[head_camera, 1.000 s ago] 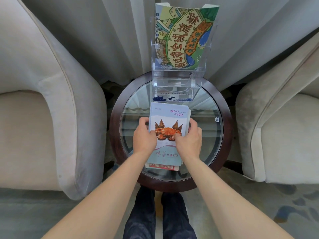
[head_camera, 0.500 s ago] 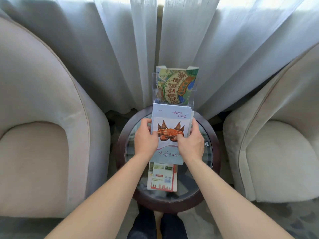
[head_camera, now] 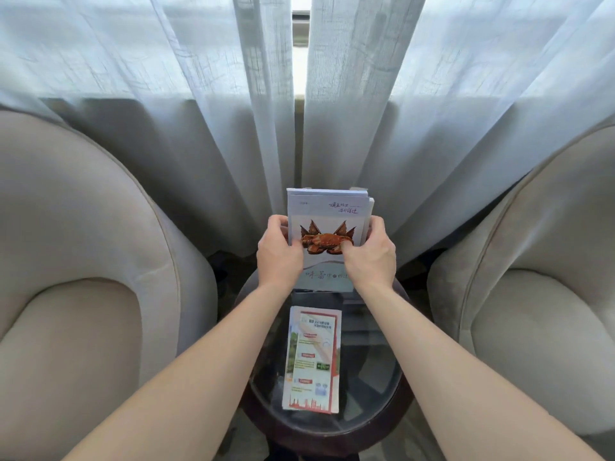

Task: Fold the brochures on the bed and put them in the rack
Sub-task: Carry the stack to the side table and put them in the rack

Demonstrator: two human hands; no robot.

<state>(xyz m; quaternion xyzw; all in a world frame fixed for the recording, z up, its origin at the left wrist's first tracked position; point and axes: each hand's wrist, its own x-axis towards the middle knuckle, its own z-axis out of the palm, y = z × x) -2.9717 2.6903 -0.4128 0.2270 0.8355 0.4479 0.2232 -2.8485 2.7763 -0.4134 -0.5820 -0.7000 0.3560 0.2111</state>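
Holding: my left hand [head_camera: 279, 257] pinches the left edge of the crab brochure stack [head_camera: 327, 224]
Stack: raised upright above the table [head_camera: 376, 387], light, thin paper, probably slippery and floppy
Right hand [head_camera: 369, 257]: pinches the right edge
Grip: keep both side edges, mid-height
Spare: red brochure [head_camera: 312, 359] lies flat on the table

Single head-worn view, forward and down, close above round table [head_camera: 404, 390], facing curtains [head_camera: 166, 111].

armchairs [head_camera: 83, 294] close on both sides, curtain [head_camera: 199, 128] directly behind, flat brochure [head_camera: 312, 361] on round glass table [head_camera: 376, 377]
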